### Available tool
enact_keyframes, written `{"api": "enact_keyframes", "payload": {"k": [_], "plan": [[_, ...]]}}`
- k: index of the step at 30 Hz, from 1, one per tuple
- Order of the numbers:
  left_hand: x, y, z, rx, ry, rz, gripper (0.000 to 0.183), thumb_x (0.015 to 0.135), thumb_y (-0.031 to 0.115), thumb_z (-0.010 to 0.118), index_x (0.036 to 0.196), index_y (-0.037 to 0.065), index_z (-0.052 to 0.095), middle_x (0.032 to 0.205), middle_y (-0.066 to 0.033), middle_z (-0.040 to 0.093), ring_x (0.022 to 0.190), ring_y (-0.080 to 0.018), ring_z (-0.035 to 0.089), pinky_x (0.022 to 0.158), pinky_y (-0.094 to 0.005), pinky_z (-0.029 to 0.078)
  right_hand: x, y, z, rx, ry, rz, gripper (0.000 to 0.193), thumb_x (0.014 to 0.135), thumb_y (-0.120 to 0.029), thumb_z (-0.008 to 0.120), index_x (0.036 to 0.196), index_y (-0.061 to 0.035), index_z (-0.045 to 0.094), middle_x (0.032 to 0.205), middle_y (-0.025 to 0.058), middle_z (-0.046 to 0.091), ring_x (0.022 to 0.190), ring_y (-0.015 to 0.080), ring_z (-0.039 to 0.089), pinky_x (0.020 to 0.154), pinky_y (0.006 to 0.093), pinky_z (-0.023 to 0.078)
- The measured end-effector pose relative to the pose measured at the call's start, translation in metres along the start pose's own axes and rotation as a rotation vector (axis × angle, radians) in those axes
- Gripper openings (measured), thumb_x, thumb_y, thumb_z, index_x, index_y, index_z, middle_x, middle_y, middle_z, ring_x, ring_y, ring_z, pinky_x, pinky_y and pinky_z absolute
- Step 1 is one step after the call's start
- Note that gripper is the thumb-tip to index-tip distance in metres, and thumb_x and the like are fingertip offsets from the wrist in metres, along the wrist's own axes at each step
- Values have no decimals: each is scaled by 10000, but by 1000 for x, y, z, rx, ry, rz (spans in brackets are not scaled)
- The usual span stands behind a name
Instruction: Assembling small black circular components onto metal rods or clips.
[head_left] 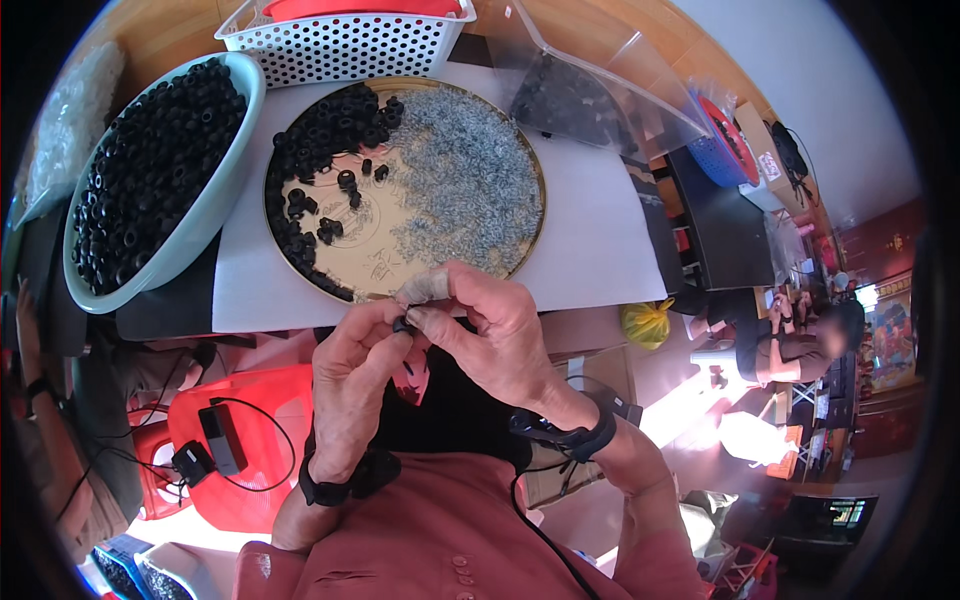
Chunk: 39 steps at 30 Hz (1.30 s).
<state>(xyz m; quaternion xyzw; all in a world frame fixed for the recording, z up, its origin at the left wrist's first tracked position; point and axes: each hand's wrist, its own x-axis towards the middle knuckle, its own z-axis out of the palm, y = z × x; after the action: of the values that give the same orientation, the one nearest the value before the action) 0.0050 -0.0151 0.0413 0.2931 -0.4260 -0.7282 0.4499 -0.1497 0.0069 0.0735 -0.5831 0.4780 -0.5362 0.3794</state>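
My left hand [352,372] and my right hand [490,322] meet at the near edge of a round gold tray [362,268]. Between their fingertips they pinch a small black ring-shaped part [402,325], mostly covered by the fingers. A grey wrap covers one finger of the right hand. Black ring-shaped pieces [325,125] are heaped along the tray's left side, with a few loose ones near its middle. Many tiny clear or silvery pieces [465,170] spread over the right side; they are too small to name.
A pale green basin [205,245] full of black pieces stands left of the tray. Behind sit a white perforated basket [345,55] and a clear plastic box [655,125] with dark contents. A red stool [285,415] carries cables. Other people are at both sides.
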Motion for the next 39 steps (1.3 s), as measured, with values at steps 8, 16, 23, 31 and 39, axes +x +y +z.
{"api": "enact_keyframes", "payload": {"k": [8,16,23,31,39], "plan": [[0,-2,-1,5,-6,-22,229,908,-13,548,1130,-18,604,873,-43,662,730,-69,596,617,-185,469,-1,1,-3,-94,-48,-87,138,863,78,615,991,30,622,901,75,629,795,143,660,673,272,541],[-2,0,5,-136,36,-66,186,897,-22,560,1075,-7,612,889,-24,655,730,-58,582,630,-188,467,-13,-10,4,-436,15,-177,287,754,71,633,1039,39,615,998,143,584,864,312,588,732,372,511],[-2,-8,4,-219,15,-209,110,889,-11,584,984,36,614,863,2,648,690,-30,555,597,-176,440,-23,3,10,-599,92,-283,442,652,59,710,1083,22,621,1016,112,596,888,309,574,753,378,494],[-1,-16,2,-183,-8,-255,88,885,31,614,971,46,613,828,26,618,669,-20,529,581,-176,425,-29,22,12,-731,249,-433,487,644,53,766,1108,-10,632,1006,94,647,869,277,593,691,366,515],[-8,-26,0,-75,-67,-200,179,931,136,594,1050,5,623,785,36,563,659,-28,466,595,-199,394,-40,33,11,-601,247,-327,455,651,31,776,1077,-5,623,989,107,661,870,282,611,717,359,515]]}}
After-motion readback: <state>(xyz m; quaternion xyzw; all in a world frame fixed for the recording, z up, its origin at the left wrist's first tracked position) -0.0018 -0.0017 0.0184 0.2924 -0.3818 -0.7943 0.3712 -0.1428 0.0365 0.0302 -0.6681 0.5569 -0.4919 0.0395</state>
